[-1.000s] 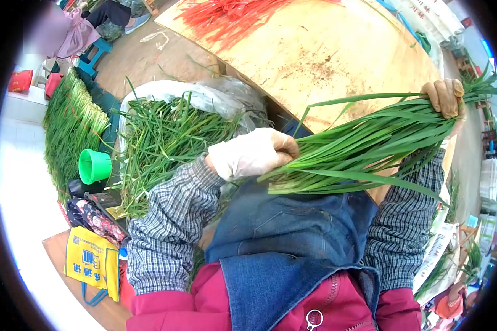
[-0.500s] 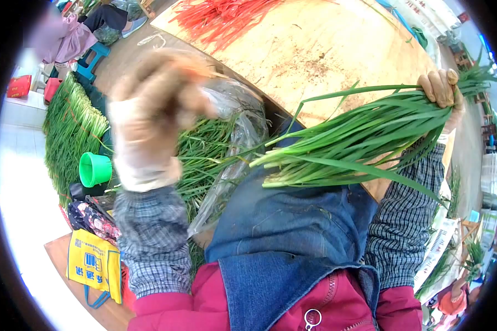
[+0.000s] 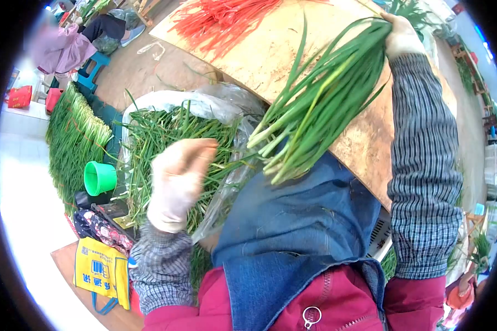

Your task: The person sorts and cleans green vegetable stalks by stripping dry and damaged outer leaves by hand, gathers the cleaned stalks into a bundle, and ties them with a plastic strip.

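My right hand [image 3: 401, 34], in a pale glove, grips a bunch of garlic chives [image 3: 331, 94] by the leafy end. The bunch slants down to the left, its whitish stem ends [image 3: 270, 157] hanging near my denim apron [image 3: 292, 220]. My left hand [image 3: 179, 179], also gloved and slightly blurred, hovers over a plastic-lined container of loose green leaves [image 3: 165, 129]. Its fingers are bent together, with a reddish tinge at their tips. Whether something thin is pinched there cannot be made out. A gap separates this hand from the bunch.
A wooden table [image 3: 254, 63] carries a heap of red strips [image 3: 221, 25]. At left are stacked chives [image 3: 74, 149], a green bucket [image 3: 100, 178] and a yellow bag [image 3: 100, 270]. A person in a lilac top [image 3: 66, 49] is beside a blue stool [image 3: 94, 70].
My right hand has moved up and left, swinging the bunch steeper over the table. My left hand has dropped lower, uncovering more of the loose leaves.
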Available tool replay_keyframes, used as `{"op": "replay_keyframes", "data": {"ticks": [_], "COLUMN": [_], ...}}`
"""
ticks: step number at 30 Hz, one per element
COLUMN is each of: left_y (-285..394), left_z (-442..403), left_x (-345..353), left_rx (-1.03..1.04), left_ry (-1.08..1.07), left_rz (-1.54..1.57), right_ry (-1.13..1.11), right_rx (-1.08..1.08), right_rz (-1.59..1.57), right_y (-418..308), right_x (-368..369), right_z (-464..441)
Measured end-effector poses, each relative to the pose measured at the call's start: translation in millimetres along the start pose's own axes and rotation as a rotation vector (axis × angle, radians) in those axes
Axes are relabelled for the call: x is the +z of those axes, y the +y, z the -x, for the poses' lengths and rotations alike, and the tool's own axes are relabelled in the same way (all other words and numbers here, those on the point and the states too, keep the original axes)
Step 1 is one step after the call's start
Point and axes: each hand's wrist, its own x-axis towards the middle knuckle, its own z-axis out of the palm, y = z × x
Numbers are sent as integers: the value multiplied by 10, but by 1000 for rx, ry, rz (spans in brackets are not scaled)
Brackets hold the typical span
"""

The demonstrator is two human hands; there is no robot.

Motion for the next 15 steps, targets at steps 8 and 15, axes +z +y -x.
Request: {"op": "replay_keyframes", "data": {"ticks": [8,15], "left_y": [300,343], "left_z": [-244,-260], "left_x": [772,777], "left_rx": [348,341], "left_ry": [-143,69], "left_rz": [-557,-315], "right_ry": [92,-176], "right_rx": [488,341], "right_rz": [-1241,-1088], "right_y": [-188,-587], "right_x": [-181,-1207], "right_z": [-512,870]}}
